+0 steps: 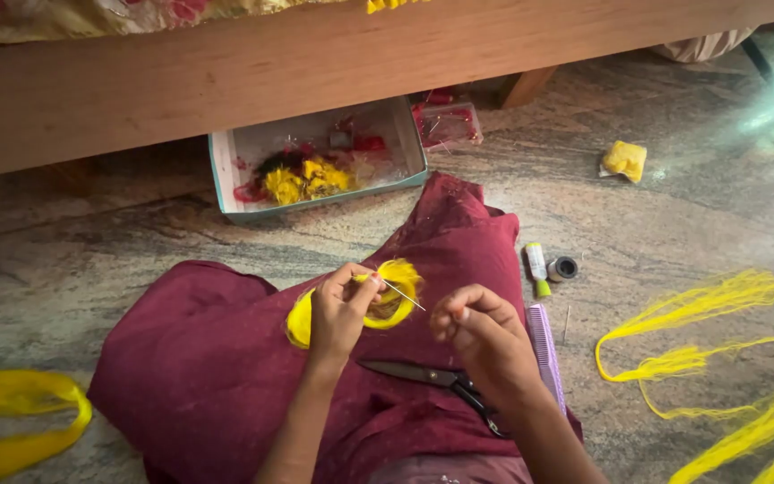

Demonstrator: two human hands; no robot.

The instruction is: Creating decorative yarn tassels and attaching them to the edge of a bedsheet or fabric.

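My left hand pinches a fluffy yellow thread tuft, ring-shaped, held just above my lap on the maroon cloth; a thin white needle-like pin sticks out of the tuft toward my right hand. The right hand is curled with its fingertips drawn together — I cannot tell whether they grip a thread, since none shows. Risk one: the pin's tip points at my right fingers, so a quick pull could prick them. Risk two: the tuft is loose fibre — too slack a pinch and the ring may fray or slip apart. Risk three: the black-handled steel scissors lie on my lap right under the right wrist; a dropped wrist could knock them off or catch the blade. The lilac plastic comb lies just beside them.
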